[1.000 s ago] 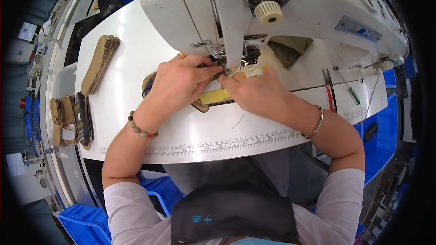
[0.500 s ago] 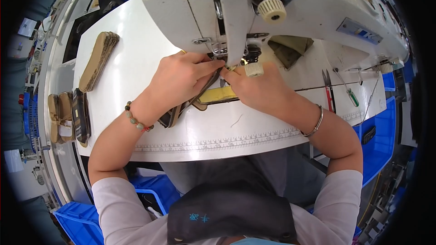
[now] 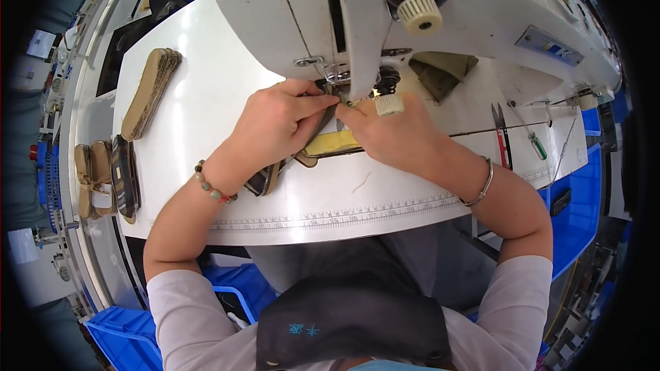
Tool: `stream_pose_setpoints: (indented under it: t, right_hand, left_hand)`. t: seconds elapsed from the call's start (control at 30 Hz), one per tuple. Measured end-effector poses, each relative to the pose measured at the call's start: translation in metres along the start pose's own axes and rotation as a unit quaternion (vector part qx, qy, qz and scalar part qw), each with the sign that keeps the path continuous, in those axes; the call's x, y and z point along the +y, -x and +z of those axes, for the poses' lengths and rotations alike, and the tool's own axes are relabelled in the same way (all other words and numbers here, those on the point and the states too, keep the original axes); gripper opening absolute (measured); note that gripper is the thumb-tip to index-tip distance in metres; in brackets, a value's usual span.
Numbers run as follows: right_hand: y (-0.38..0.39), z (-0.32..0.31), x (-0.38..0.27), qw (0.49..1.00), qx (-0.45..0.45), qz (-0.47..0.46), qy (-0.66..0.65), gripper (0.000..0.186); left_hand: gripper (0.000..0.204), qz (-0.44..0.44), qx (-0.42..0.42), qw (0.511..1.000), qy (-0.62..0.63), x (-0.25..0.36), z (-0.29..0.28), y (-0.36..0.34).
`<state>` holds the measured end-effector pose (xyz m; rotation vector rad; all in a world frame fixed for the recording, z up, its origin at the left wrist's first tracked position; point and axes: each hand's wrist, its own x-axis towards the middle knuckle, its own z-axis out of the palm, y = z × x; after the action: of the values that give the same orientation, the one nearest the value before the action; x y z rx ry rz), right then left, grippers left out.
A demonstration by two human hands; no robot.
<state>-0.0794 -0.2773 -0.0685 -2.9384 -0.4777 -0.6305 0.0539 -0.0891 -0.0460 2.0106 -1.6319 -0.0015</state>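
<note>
A brown fabric piece with a zipper edge (image 3: 260, 182) runs from under the sewing machine's needle area toward the table's front, slanting down to the left. My left hand (image 3: 275, 122) is closed on its upper part, thumb and forefinger pinched just in front of the presser foot. Close beside it, my right hand (image 3: 392, 130) has its fingertips pressed together at the same spot. A tension knob of the white sewing machine (image 3: 295, 20) hides part of that hand, and what its fingers hold cannot be made out. Below the hands lies a yellow strip (image 3: 333, 142) on the machine bed.
Stacked tan fabric pieces (image 3: 148, 93) lie at the left, with tied bundles (image 3: 100, 178) and a dark striped stack (image 3: 125, 178) nearer. Right of my hands are folded olive fabric (image 3: 443, 72), red-handled snips (image 3: 504, 141) and a green-handled screwdriver (image 3: 537, 145). Blue bins (image 3: 576, 220) stand below the table.
The whole view has shifted slightly. Both hands keep nearly the same place and grip at the needle area, and the fabric piece shows little movement.
</note>
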Motion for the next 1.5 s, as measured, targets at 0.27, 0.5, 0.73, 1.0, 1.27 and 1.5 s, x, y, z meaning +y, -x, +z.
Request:
stream_pose_setpoints:
  t: [0.27, 0.5, 0.73, 1.0, 1.27, 1.5]
  right_hand:
    - [0.0, 0.012, 0.009, 1.0, 0.029, 0.01, -0.007, 0.018]
    - [-0.001, 0.009, 0.007, 0.999, 0.031, 0.007, 0.004, 0.021]
    - [0.001, 0.007, 0.011, 0.999, 0.043, -0.002, -0.021, 0.018]
    - [0.001, -0.007, -0.006, 0.999, 0.0, 0.006, -0.043, 0.009]
    - [0.004, -0.005, -0.008, 0.999, -0.045, -0.017, -0.005, 0.025]
    - [0.004, -0.003, -0.01, 0.999, -0.027, -0.016, -0.011, 0.017]
  left_hand:
    - [0.025, -0.11, 0.057, 0.992, 0.014, 0.022, 0.008, -0.003]
    - [0.025, -0.131, 0.077, 0.988, 0.025, 0.022, 0.012, 0.0]
    - [0.018, -0.228, 0.059, 0.945, 0.225, 0.002, -0.003, 0.007]
    - [0.018, -0.357, 0.095, 0.837, 0.404, 0.008, 0.005, 0.022]
    - [0.037, 0.006, 0.064, 0.993, -0.103, 0.024, 0.0, 0.009]
    - [0.031, 0.028, 0.071, 0.994, -0.079, 0.013, 0.008, 0.015]
